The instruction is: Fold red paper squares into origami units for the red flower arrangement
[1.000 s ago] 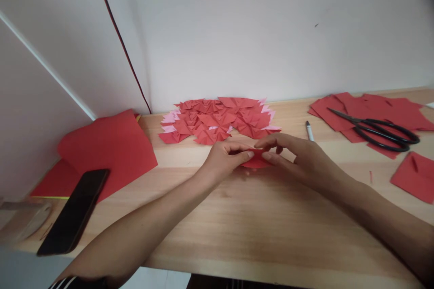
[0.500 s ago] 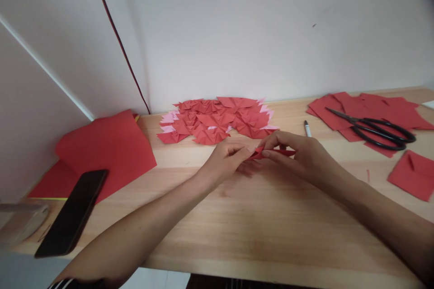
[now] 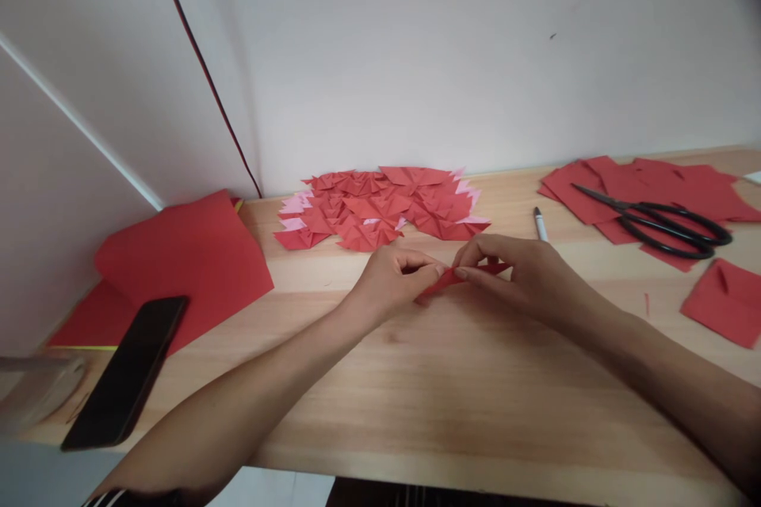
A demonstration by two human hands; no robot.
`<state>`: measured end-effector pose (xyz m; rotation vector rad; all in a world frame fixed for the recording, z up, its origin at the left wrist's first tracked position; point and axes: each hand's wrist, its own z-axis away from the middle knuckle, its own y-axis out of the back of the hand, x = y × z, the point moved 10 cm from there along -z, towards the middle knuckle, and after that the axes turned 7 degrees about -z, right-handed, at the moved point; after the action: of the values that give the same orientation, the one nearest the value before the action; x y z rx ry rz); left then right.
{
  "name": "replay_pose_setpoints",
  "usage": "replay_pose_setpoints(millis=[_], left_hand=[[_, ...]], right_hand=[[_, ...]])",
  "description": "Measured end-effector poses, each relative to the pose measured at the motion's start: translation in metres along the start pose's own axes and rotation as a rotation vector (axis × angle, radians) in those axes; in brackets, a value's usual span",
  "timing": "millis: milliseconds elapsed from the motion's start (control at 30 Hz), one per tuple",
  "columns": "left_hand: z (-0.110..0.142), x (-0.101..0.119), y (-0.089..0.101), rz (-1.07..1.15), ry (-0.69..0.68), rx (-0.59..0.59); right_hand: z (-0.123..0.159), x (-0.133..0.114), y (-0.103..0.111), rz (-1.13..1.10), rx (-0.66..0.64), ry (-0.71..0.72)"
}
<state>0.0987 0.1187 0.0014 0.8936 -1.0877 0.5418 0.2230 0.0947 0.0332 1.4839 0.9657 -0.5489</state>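
Between my two hands is a small piece of folded red paper (image 3: 438, 283), partly covered by my fingers. My left hand (image 3: 399, 277) pinches its left part between thumb and fingers. Thumb and fingertips of my right hand (image 3: 505, 268) are closed on its middle and right side, close to the left fingertips. Just behind the hands lies a spread of folded red paper pieces (image 3: 380, 210), overlapping, with pink paper tips (image 3: 292, 206) showing at the sides.
Black-handled scissors (image 3: 666, 222) lie on red paper squares (image 3: 671, 182) at the back right, near a marker (image 3: 541, 223). Another red square (image 3: 725, 303) is at the right edge. A black phone (image 3: 124, 372) rests partly on large red sheets (image 3: 196, 261) at the left.
The folded red paper has turned slightly and looks flatter between my fingers. Both hands stay almost in the same place, still pinching it.
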Motion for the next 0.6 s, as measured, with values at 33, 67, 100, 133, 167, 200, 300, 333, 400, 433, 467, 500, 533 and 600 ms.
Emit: replay_pose_setpoints(millis=[33, 67, 100, 133, 167, 200, 300, 333, 400, 433, 467, 500, 533, 600], left_hand=[[0.001, 0.001, -0.001, -0.013, -0.011, -0.005], [0.001, 0.003, -0.002, -0.018, -0.022, -0.008], [0.001, 0.004, -0.002, -0.021, -0.034, -0.002], [0.001, 0.005, -0.001, -0.028, -0.045, 0.013], [0.001, 0.006, 0.0, -0.042, -0.057, 0.033], [0.001, 0.007, 0.002, -0.063, -0.069, 0.054], [0.001, 0.009, 0.006, -0.119, -0.102, 0.086], [0.0, 0.009, 0.007, -0.132, -0.11, 0.083], [0.0, 0.01, 0.007, -0.152, -0.12, 0.076], [0.0, 0.01, 0.007, -0.162, -0.121, 0.077], [0.0, 0.01, 0.008, -0.172, -0.122, 0.082], [0.0, 0.01, 0.009, -0.18, -0.124, 0.09], [0.0, 0.01, 0.009, -0.187, -0.124, 0.097], [0.0, 0.011, 0.011, -0.194, -0.122, 0.104]], right_hand=[[0.0, 0.0, 0.001, 0.004, 0.007, -0.003], [-0.001, 0.0, 0.001, 0.008, 0.011, -0.004], [-0.001, 0.0, 0.001, 0.012, 0.011, -0.008], [-0.001, 0.001, 0.001, 0.014, 0.011, -0.015], [-0.001, 0.002, 0.001, 0.011, 0.003, -0.022], [-0.001, 0.002, 0.0, 0.001, -0.005, -0.029], [-0.001, 0.006, 0.0, -0.054, -0.012, -0.048], [-0.002, 0.007, 0.0, -0.062, -0.024, -0.055], [-0.002, 0.009, -0.003, -0.05, -0.059, -0.068], [-0.002, 0.01, -0.005, -0.036, -0.08, -0.073], [-0.002, 0.011, -0.006, -0.027, -0.095, -0.075], [-0.003, 0.011, -0.006, -0.025, -0.102, -0.077], [-0.003, 0.011, -0.005, -0.026, -0.104, -0.079], [-0.002, 0.012, -0.005, -0.027, -0.118, -0.087]])
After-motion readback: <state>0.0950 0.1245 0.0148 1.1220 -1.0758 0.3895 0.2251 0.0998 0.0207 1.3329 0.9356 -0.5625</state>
